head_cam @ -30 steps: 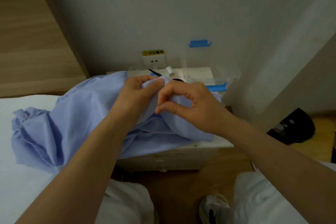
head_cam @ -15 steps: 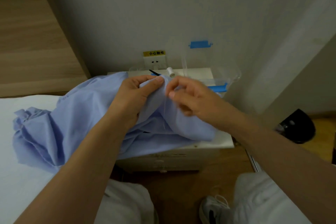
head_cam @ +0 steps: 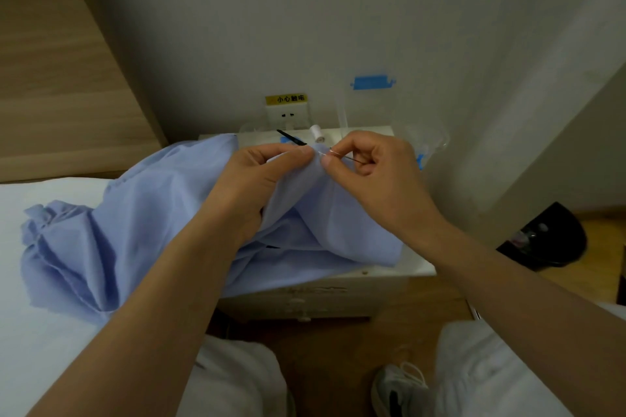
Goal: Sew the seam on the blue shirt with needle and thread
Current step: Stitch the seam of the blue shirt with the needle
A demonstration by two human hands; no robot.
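Where a white bed (head_cam: 40, 349) fills nine o'clock, the blue shirt (head_cam: 135, 220) spills from it rightward across a white nightstand (head_cam: 416, 267) at centre. Just left of centre, the left hand (head_cam: 250, 179) grips a raised fold of the shirt, thumb pressed against fingers. At twelve o'clock, a yellow sticker (head_cam: 286, 99) above a wall socket reads "小心触电". Below it a white spool (head_cam: 316, 133) stands on the nightstand. Just right of centre, the right hand (head_cam: 376, 173) pinches the needle (head_cam: 342, 155) between thumb and forefinger, its other fingers curled in. The needle points left, its tip meeting the fold's edge. Any thread is too fine to make out.
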